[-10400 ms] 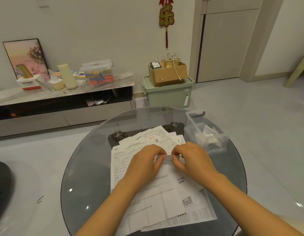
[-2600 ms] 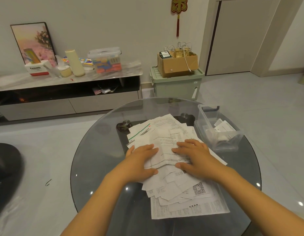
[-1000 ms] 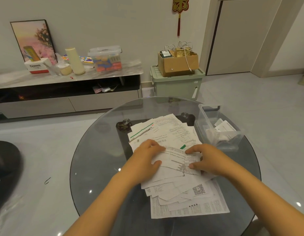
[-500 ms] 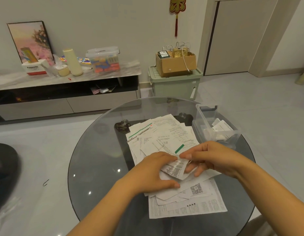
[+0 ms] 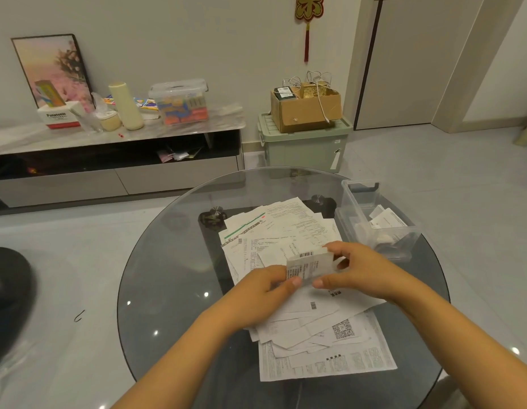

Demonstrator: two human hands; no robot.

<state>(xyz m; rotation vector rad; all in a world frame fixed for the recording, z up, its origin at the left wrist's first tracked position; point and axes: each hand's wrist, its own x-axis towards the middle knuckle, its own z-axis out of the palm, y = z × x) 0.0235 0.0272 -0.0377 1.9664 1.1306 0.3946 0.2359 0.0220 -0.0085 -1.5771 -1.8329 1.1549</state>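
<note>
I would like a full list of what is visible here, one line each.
folded paper receipt: one, white, held over the pile
loose printed papers: many, white, piled on the table
round glass table: one, see-through, centre
open plastic box: one, clear, table's right edge, slips inside
lidded storage bin: one, green, on the floor
cardboard box: one, brown, on the bin
low cabinet: one, grey, along the wall
left hand: one, pinches the receipt
right hand: one, holds the receipt
</note>
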